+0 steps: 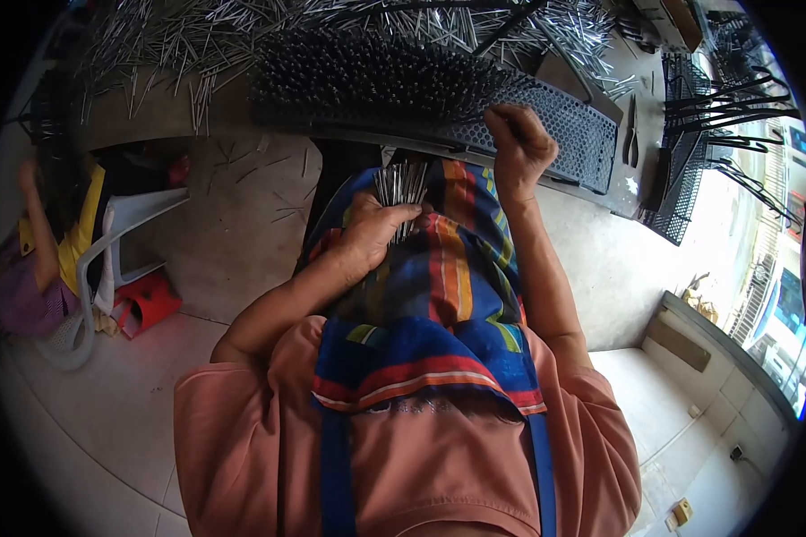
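Note:
My left hand (367, 234) is closed round a bundle of thin metal rods (401, 183), held upright above my lap. Its thumb lies across the front of the bundle. At the near edge of a dark perforated tray (591, 148), my right hand (521, 148) is closed with the fingers bent in. Whatever it may hold is too small or hidden to make out. Rods with dark tips (367, 76) stand densely in the left and middle part of the tray. Bare rows of round holes show on its right part.
Loose metal rods (179, 45) lie heaped across the table behind the tray. Pliers (632, 132) rest to the tray's right, near a mesh rack (681, 179) with black hooked bars. Another person (40, 259) sits at the left by a grey plastic chair (90, 268).

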The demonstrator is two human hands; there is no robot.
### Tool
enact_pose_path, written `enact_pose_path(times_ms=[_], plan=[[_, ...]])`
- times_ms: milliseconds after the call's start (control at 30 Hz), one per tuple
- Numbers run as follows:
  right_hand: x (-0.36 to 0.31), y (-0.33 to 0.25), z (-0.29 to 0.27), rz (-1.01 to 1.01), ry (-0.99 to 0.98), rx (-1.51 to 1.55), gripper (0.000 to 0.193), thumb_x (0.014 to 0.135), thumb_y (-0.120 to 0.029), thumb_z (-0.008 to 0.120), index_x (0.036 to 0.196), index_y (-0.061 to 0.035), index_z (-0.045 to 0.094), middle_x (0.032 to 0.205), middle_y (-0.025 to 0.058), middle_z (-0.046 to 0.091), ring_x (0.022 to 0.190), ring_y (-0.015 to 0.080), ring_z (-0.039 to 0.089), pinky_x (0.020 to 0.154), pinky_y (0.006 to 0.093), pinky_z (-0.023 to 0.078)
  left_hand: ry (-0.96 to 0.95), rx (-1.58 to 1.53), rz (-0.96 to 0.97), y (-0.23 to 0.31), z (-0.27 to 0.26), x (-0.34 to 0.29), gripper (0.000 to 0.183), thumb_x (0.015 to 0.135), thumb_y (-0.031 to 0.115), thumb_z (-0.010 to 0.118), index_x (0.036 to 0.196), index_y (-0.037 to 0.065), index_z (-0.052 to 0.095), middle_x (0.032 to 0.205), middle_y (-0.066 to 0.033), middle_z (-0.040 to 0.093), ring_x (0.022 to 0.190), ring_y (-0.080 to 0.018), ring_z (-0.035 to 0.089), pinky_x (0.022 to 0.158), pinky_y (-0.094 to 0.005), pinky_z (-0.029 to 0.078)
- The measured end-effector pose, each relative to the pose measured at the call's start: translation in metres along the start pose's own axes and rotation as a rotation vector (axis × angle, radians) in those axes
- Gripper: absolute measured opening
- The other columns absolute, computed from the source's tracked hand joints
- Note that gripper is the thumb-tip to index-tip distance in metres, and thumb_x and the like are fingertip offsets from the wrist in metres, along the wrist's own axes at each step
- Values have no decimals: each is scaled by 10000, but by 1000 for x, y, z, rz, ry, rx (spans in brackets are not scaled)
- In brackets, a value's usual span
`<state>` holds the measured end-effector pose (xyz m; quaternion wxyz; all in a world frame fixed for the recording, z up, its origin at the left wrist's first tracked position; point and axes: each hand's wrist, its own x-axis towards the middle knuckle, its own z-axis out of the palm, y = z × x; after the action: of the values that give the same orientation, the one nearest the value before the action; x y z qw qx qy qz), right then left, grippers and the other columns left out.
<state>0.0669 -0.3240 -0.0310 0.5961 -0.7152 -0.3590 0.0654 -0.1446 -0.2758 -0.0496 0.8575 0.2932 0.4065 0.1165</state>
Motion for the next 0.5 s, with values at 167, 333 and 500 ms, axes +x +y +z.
enact_pose_path(times_ms=[167,333,500], plan=[[-5,-8,7,-72,-89,-280,116,738,43,726,838,-9,700,725,41,625,600,88,552,548,226,423,33,-25,-57,7,3,6,129,781,-69,616,885,-116,675,854,-194,707,749,-261,704,713,-340,584],[0,-12,10,-186,-59,-305,113,736,13,741,838,-22,706,725,65,622,571,140,575,541,258,445,-18,-23,-40,8,5,15,187,798,-70,613,978,-64,662,878,-172,710,740,-242,702,655,-327,574],[12,-15,9,-247,-201,-448,93,756,-58,742,845,-61,716,710,78,594,582,215,603,542,295,460,-15,-94,-93,16,16,17,183,801,-69,615,979,-77,653,884,-181,708,749,-249,702,667,-338,572]])
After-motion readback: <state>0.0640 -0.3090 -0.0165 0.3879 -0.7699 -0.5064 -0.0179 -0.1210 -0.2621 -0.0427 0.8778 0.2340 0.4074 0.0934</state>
